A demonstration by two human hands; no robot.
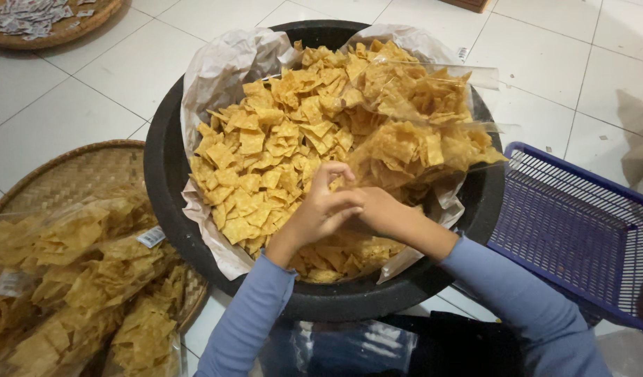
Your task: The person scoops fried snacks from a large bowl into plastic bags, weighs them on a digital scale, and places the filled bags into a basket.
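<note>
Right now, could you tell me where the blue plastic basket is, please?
In the head view, the blue plastic basket sits on the tiled floor at the right, just beside the black tub of fried chips.

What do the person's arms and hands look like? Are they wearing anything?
Both arms wear long, plain light-blue sleeves that end at the wrists. The left sleeve and the right sleeve look soft and carry no pattern. The left hand and right hand are bare: no gloves, rings or watch show.
</note>
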